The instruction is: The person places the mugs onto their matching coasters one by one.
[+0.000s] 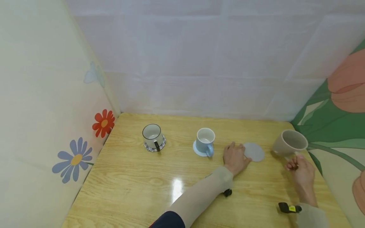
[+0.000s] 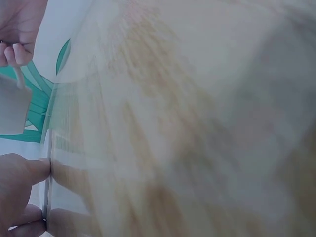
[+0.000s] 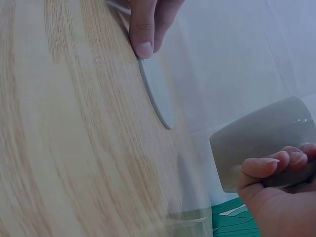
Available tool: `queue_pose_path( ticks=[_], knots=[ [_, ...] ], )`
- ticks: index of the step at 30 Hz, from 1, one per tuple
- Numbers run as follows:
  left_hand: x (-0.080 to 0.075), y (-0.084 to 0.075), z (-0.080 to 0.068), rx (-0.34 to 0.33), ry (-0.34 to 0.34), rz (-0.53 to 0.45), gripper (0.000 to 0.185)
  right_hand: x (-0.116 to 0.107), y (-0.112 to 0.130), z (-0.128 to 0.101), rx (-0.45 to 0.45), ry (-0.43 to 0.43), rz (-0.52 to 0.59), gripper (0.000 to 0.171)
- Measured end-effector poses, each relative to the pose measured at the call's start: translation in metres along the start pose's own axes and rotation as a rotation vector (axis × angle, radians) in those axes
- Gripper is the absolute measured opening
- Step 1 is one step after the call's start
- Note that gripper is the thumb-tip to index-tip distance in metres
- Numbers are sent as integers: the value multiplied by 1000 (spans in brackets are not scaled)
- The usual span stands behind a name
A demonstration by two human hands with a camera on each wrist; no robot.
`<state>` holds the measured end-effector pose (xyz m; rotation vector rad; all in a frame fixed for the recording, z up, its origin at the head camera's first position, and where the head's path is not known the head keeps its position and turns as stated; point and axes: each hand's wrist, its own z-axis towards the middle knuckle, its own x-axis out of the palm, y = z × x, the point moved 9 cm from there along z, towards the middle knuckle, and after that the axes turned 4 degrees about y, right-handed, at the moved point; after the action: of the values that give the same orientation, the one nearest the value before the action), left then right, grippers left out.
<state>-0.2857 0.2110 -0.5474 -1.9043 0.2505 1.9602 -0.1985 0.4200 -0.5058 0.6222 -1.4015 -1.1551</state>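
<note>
I see three mugs in a row across the worktop (image 1: 128,177). Far left mug (image 1: 152,133) sits on a coaster (image 1: 148,147); middle mug (image 1: 205,138) on its coaster (image 1: 197,149). Right of that, a bare coaster (image 1: 253,151) w/ my left grip (image 1: 235,158) touching its left edge. Third mug (image 1: 289,142) is furthest right, tilted, held by right grip (image 1: 300,172), apart from the bare coaster.

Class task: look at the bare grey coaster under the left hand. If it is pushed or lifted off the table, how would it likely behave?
The coaster lies flat and thin on the glossy table, so it would probably slide easily. Its low edge in the right wrist view suggests it is hard to pick up without nails. The left hand fingertips rest on its rim, likely to steady it. It looks light and unlikely to roll.
</note>
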Motion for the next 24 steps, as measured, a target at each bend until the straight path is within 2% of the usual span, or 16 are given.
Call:
queue_pose_path(
  ticks=[17,24],
  knots=[
    [-1,0,0,-7,14,-38,62,14,3,-1,-11,55,78,33],
    [-1,0,0,-3,-8,-52,60,22,6,-4,-28,91,115,34]
  ],
)
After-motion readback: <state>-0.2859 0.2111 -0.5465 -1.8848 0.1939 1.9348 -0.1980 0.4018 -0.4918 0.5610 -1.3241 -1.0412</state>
